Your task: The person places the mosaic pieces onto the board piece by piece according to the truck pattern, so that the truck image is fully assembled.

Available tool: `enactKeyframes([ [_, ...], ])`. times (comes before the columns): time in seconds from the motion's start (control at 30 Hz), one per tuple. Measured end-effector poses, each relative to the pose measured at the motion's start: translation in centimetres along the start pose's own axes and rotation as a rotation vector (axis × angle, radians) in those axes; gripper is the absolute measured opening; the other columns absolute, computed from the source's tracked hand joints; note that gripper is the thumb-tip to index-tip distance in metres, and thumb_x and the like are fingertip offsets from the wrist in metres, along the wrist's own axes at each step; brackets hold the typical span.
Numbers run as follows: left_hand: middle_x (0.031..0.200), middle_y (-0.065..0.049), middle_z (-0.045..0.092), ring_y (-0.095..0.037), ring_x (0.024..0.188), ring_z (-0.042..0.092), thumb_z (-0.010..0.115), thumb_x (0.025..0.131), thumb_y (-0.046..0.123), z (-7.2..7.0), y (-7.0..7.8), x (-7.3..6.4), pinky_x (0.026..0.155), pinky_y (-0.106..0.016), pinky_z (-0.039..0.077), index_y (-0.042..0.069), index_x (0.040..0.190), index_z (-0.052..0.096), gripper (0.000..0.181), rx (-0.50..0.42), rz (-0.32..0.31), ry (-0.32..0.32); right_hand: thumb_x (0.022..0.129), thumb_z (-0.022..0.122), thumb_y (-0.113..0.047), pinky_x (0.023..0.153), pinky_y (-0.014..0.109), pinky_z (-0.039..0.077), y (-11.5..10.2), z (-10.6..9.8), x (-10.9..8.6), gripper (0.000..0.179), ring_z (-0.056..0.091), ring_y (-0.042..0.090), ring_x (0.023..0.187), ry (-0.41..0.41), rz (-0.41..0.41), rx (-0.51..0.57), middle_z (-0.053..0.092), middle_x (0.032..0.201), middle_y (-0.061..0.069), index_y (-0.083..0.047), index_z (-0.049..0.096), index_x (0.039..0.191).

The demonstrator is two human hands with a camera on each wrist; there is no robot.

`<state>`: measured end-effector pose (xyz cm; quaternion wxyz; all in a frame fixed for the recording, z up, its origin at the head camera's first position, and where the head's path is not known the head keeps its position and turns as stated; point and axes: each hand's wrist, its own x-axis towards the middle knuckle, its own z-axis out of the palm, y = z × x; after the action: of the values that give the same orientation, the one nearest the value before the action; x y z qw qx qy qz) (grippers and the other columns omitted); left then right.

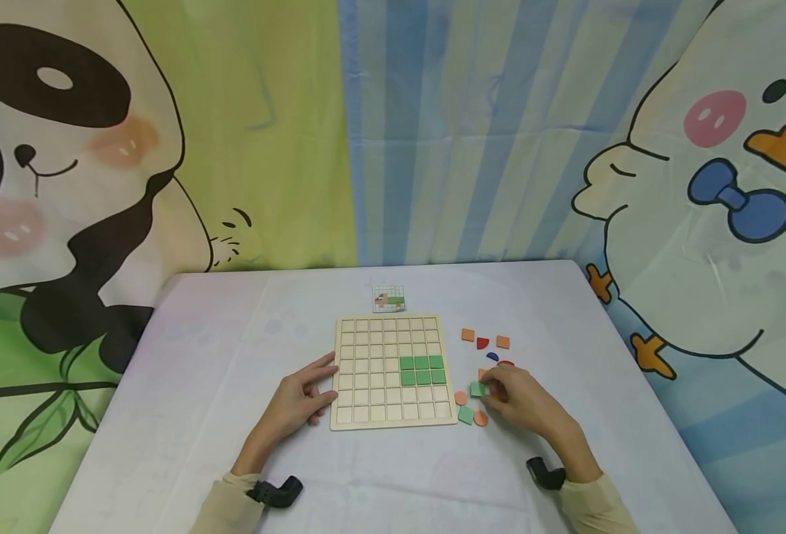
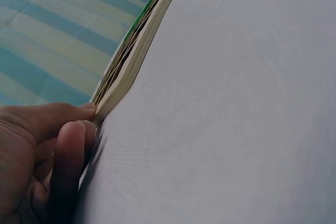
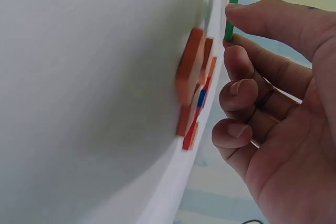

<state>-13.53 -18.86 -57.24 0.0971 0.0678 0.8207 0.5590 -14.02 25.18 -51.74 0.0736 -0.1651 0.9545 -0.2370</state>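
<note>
A pale wooden grid board (image 1: 373,382) lies on the table, with two rows of green square tiles (image 1: 422,363) set into its right part. At the board's left edge, my left hand (image 1: 293,400) touches the rim with index finger and thumb spread apart; its thumb also shows against the rim in the left wrist view. Beside the board's right edge, my right hand (image 1: 526,400) pinches a green square tile (image 3: 232,17) between thumb and index finger, raised off the table. The other fingers of that hand are loosely curled.
Right of the board lie another green tile (image 1: 466,415), orange squares (image 1: 468,335), orange discs (image 1: 480,418), a red piece (image 1: 483,343) and a blue piece (image 1: 492,357). A small picture card (image 1: 389,298) lies behind the board. Patterned curtains (image 1: 420,133) hang behind the table.
</note>
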Motion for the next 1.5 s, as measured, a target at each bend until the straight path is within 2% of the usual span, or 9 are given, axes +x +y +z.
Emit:
enactKeyframes([
  [0.27, 0.169, 0.005, 0.045, -0.013, 0.051, 0.06, 0.08, 0.095, 0.01, 0.1, 0.0, 0.1, 0.046, -0.031, 0.057, 0.009, 0.148, 0.062, 0.056, -0.005, -0.002, -0.009, 0.093, 0.08, -0.016, 0.069, 0.02, 0.048, -1.7, 0.4, 1.7, 0.018, 0.053, 0.011, 0.082, -0.009, -0.054, 0.006, 0.061, 0.088, -0.008, -0.011, 0.076, 0.11],
  [0.43, 0.169, 0.007, 0.045, -0.013, 0.051, 0.06, 0.08, 0.095, 0.011, 0.0, 0.2, 0.0, 0.046, -0.031, 0.056, 0.01, 0.148, 0.062, 0.056, 0.005, -0.007, -0.005, 0.093, 0.082, -0.019, 0.064, 0.02, 0.044, -3.1, 0.5, 2.8, 0.02, 0.051, 0.01, 0.076, -0.022, -0.105, -0.002, 0.057, 0.084, -0.009, -0.01, 0.076, 0.11],
  [0.63, 0.169, 0.006, 0.044, -0.013, 0.052, 0.06, 0.08, 0.094, 0.01, -0.1, 0.2, 0.1, 0.046, -0.032, 0.056, 0.01, 0.148, 0.062, 0.057, 0.004, -0.006, -0.006, 0.092, 0.083, -0.02, 0.062, 0.019, 0.042, -5.0, 1.1, 4.1, 0.024, 0.052, 0.011, 0.077, -0.046, -0.129, -0.001, 0.059, 0.085, -0.006, -0.009, 0.077, 0.112],
  [0.77, 0.169, 0.006, 0.044, -0.013, 0.053, 0.06, 0.081, 0.094, 0.01, 0.0, 0.1, 0.2, 0.046, -0.031, 0.057, 0.01, 0.148, 0.062, 0.057, 0.008, -0.004, -0.01, 0.093, 0.083, -0.018, 0.065, 0.019, 0.044, -6.0, 1.8, 4.8, 0.022, 0.056, 0.014, 0.08, -0.045, -0.191, -0.008, 0.063, 0.089, -0.001, -0.008, 0.076, 0.111],
  [0.93, 0.169, 0.006, 0.044, -0.013, 0.052, 0.06, 0.081, 0.094, 0.01, 0.0, 0.0, 0.1, 0.046, -0.031, 0.056, 0.01, 0.148, 0.063, 0.057, 0.021, -0.005, -0.011, 0.096, 0.079, -0.019, 0.069, 0.02, 0.046, -7.2, 2.5, 5.5, 0.022, 0.055, 0.012, 0.081, -0.071, -0.259, -0.027, 0.063, 0.091, 0.0, -0.008, 0.075, 0.114],
  [1.23, 0.169, 0.008, 0.043, -0.013, 0.052, 0.059, 0.081, 0.094, 0.013, 0.0, -0.1, 0.2, 0.046, -0.032, 0.056, 0.012, 0.148, 0.062, 0.057, 0.016, 0.007, -0.018, 0.097, 0.077, -0.019, 0.069, 0.022, 0.043, -8.5, 3.3, 6.5, 0.022, 0.05, 0.008, 0.079, -0.111, -0.263, -0.042, 0.06, 0.09, -0.002, -0.008, 0.075, 0.117],
  [1.5, 0.169, 0.006, 0.044, -0.013, 0.052, 0.059, 0.081, 0.094, 0.012, 0.0, -0.3, 0.2, 0.045, -0.031, 0.056, 0.013, 0.148, 0.063, 0.057, 0.027, 0.014, -0.024, 0.097, 0.078, -0.02, 0.068, 0.02, 0.044, -9.2, 4.1, 7.2, 0.02, 0.049, 0.007, 0.078, -0.101, -0.3, -0.057, 0.061, 0.09, -0.002, -0.009, 0.076, 0.113],
])
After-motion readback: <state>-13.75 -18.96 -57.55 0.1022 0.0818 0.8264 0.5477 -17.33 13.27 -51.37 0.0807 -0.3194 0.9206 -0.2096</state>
